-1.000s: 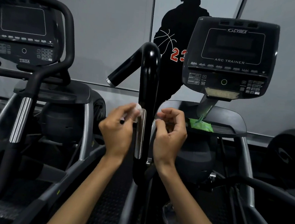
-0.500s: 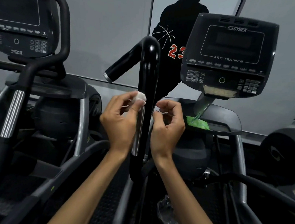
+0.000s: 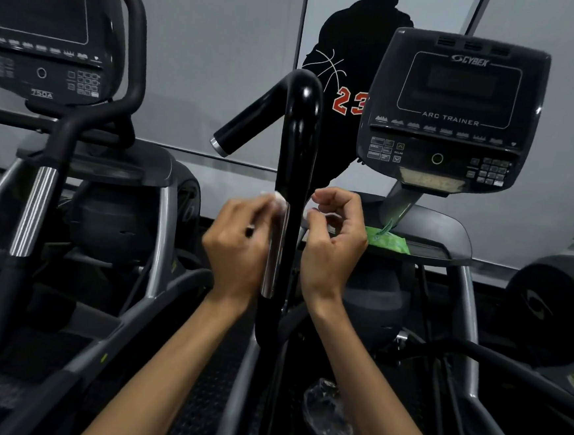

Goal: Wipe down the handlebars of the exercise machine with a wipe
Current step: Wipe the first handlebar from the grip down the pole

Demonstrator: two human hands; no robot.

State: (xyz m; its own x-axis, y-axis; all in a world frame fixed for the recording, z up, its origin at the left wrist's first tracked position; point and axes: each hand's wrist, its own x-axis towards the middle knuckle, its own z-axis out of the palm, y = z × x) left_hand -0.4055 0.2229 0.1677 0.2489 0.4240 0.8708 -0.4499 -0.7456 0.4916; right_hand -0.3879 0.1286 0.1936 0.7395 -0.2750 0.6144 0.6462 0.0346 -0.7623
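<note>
Between two consoles stands the exercise machine (image 3: pixel 444 250), and its black handlebar (image 3: pixel 298 142) runs nearly upright through centre frame, bending over at the top. Left hand (image 3: pixel 239 244) sits just left of the bar, pinching a small white wipe (image 3: pixel 279 198) against the top of the bar's metal strip (image 3: pixel 276 250). Right hand (image 3: pixel 335 241) hovers just right of the bar, fingers curled; whether it holds anything, I cannot tell. Judging by this, the stroke wants to follow the bar's long axis, and the left hand has it.
</note>
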